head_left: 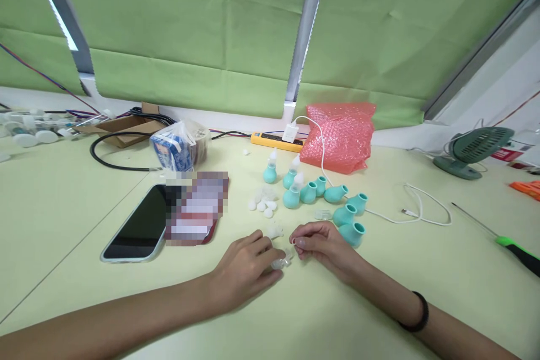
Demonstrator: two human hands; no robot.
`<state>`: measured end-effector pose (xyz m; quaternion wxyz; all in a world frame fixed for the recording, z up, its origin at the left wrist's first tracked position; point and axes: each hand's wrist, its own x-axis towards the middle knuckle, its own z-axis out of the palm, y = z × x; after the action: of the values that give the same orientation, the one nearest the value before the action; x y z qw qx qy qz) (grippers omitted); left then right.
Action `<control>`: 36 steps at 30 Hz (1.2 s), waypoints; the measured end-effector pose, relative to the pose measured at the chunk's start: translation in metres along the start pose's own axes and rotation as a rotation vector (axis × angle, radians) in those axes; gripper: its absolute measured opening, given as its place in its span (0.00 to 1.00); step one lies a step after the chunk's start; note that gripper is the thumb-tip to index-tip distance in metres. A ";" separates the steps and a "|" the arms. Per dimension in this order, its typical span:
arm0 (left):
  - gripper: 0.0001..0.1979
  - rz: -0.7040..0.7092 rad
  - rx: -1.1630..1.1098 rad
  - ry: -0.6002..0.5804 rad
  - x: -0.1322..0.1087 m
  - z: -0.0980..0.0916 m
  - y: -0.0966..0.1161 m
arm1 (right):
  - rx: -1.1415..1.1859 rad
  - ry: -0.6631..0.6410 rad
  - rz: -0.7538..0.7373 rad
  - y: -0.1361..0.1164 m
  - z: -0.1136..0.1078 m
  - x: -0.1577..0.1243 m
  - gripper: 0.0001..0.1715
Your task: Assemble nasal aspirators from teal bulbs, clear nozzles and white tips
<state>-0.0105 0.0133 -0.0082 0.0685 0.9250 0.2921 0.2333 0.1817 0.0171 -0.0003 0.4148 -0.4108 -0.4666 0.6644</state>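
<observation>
turquoise bulbs [309, 194]: nine, on the tabletop [312, 320] beyond the hands; three upright with clear tops [273, 157], six open-mouthed. white pieces [270, 205]: several, clustered beside the bulbs. clear plastic part [287, 260]: one, at the curled fingers of the left hand [248, 264]; cannot tell whether gripped. small pale ring [294, 241]: one, pinched between thumb and finger of the right hand [323, 244], near the plastic part.

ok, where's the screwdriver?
In the head view, the screwdriver lies on the table at far right, just right of the white cable, its handle cut off by the frame's edge.
</observation>
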 end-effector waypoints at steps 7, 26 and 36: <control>0.08 -0.125 -0.077 0.050 0.002 -0.003 0.001 | -0.187 0.026 -0.202 0.008 0.004 -0.001 0.04; 0.10 -0.149 -0.027 0.026 0.001 -0.003 0.003 | -0.730 0.091 -0.643 0.010 0.012 -0.007 0.08; 0.09 -0.136 -0.021 0.043 0.002 -0.002 0.002 | -0.765 0.077 -0.635 0.008 0.013 -0.009 0.07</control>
<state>-0.0090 0.0126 -0.0057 0.0878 0.8971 0.3530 0.2510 0.1709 0.0036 -0.0033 0.4332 -0.3953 -0.7633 0.2711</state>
